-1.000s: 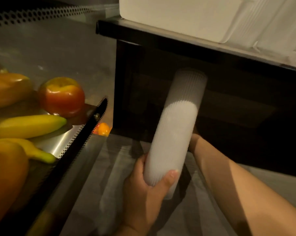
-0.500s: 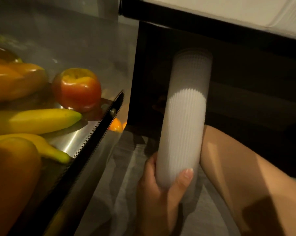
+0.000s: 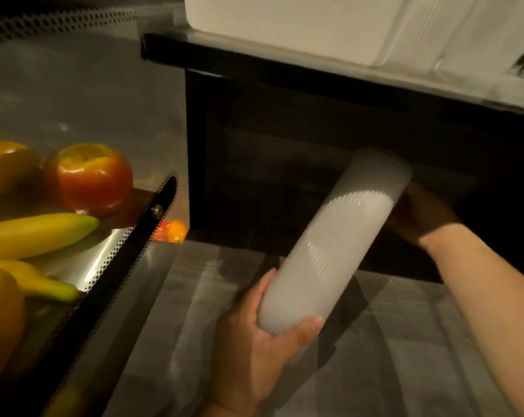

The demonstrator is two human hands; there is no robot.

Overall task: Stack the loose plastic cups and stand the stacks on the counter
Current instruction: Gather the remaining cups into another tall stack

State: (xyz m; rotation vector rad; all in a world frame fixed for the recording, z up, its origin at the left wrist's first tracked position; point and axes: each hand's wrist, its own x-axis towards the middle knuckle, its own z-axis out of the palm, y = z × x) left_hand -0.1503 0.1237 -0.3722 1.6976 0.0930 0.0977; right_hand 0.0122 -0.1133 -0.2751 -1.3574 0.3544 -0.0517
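A long stack of white ribbed plastic cups (image 3: 333, 245) slants up to the right over the grey counter (image 3: 405, 356). My left hand (image 3: 254, 335) grips its lower end, thumb across the front. My right hand (image 3: 420, 215) is in the shadow at the stack's upper right end, beside or just behind it. I cannot make out its fingers or whether it touches the stack.
A dark recess (image 3: 284, 176) opens under a black shelf edge (image 3: 254, 64), with a white box (image 3: 284, 22) above. At left a perforated metal tray (image 3: 119, 254) holds an apple (image 3: 87, 179), bananas (image 3: 35, 233) and other fruit. A small orange thing (image 3: 176, 230) lies behind it.
The cup stack has tilted from near upright to a slant toward the right. My right arm has swung out to the right, and its hand now shows by the stack's top end.
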